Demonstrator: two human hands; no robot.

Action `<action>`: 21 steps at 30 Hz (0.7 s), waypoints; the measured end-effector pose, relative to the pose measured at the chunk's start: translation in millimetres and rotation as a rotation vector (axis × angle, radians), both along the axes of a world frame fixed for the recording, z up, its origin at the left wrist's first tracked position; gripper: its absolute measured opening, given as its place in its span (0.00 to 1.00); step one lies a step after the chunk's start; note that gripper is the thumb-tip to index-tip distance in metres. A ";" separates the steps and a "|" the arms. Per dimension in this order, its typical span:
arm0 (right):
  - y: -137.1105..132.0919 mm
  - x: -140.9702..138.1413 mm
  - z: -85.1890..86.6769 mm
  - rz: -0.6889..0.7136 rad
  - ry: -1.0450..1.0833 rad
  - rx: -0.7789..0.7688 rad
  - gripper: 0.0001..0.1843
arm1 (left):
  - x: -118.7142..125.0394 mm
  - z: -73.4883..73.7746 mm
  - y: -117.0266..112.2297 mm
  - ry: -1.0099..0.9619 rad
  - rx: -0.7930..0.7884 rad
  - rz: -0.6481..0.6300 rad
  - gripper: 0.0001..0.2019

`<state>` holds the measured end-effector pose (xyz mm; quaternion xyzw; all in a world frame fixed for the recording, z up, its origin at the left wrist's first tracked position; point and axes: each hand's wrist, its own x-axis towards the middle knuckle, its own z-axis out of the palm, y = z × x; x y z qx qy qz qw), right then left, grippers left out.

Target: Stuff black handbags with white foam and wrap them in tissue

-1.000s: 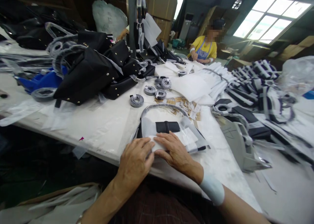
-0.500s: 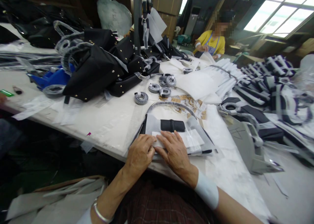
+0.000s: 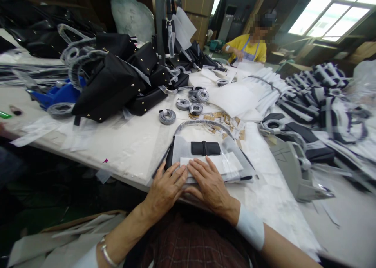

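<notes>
A black handbag (image 3: 169, 157) lies flat near the table's front edge, its front mostly covered by pale wrapping sheet. Its wrapped handle (image 3: 202, 122) arches away from me. A black strap tab (image 3: 205, 148) shows at the middle of the bag, and a white paper strip (image 3: 226, 164) lies across it below the tab. My left hand (image 3: 169, 184) rests on the bag's lower left part, fingers stretched out. Beside it, my right hand (image 3: 210, 184) lies flat with fingers spread over the strip's left part. Neither hand grips anything.
Black bags (image 3: 108, 84) are heaped at left beside a blue tape dispenser (image 3: 55, 94). Wrapped strap coils (image 3: 167, 116) and tags (image 3: 232, 125) lie beyond the handbag. A grey tape dispenser (image 3: 289, 170) stands at right. A person in yellow (image 3: 252, 49) works across the table.
My left hand has uncurled from a pinch at the white strip and now lies with fingers extended on the bag. My right hand stays nearly in place.
</notes>
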<state>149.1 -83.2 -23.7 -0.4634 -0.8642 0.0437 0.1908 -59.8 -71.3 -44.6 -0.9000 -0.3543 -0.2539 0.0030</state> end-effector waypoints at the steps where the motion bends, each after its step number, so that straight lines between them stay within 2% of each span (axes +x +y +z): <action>1: -1.2 0.6 0.6 0.006 -0.009 -0.008 0.29 | 1.8 -1.2 0.5 -0.024 0.005 0.007 0.20; 6: -2.4 1.4 2.4 0.007 -0.039 -0.021 0.30 | 8.8 -2.9 4.0 -0.103 -0.019 0.046 0.15; 10: -0.6 3.7 -0.3 0.032 -0.059 -0.016 0.31 | 11.4 -7.4 6.7 -0.132 0.093 0.059 0.14; 12: -0.2 4.5 -5.5 0.030 -0.059 0.014 0.31 | 9.7 -9.1 6.9 -0.105 0.135 0.051 0.14; 17: 1.0 4.8 -17.6 0.040 -0.053 0.114 0.33 | 0.5 -8.1 8.4 0.028 0.119 -0.030 0.20; 21: 4.7 8.4 -8.7 0.068 -0.109 0.086 0.30 | 3.4 -8.1 14.8 -0.025 0.114 -0.014 0.18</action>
